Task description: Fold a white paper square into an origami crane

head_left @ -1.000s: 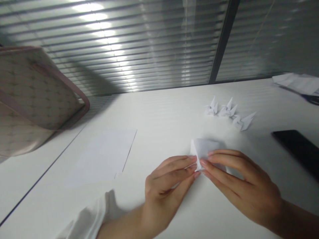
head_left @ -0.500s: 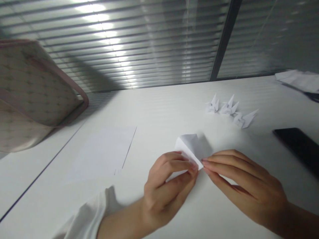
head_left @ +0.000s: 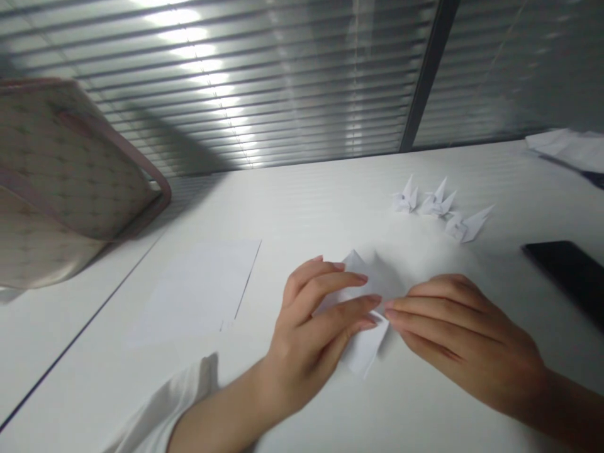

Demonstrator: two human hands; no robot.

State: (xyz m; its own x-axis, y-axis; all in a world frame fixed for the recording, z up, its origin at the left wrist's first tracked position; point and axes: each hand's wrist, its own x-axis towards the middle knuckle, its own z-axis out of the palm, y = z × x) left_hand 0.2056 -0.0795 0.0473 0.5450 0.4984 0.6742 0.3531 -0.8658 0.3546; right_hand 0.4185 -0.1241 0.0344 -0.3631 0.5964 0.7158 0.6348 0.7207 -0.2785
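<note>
A folded piece of white paper [head_left: 365,352] lies low over the white table, between my two hands. My left hand [head_left: 311,327] is on it from the left, its thumb and fingers bent around the paper and covering part of it. The fingers of my right hand [head_left: 462,340] are pinched together at the paper's right corner. Beyond them stand three small white folded paper figures with pointed tips: one on the left [head_left: 406,198], one in the middle [head_left: 438,201] and one nearer on the right [head_left: 465,225].
Flat white sheets [head_left: 193,292] lie at the left on the table [head_left: 292,201]. A patterned bag [head_left: 70,182] with pink trim stands at the far left. A black phone [head_left: 569,277] lies at the right, crumpled white paper [head_left: 569,148] behind it. Window blinds [head_left: 283,82] border the back.
The paper has turned and opened out, with a flap now showing below my left fingers. My left fingers have spread and shifted over it. My right hand stays at its right corner.
</note>
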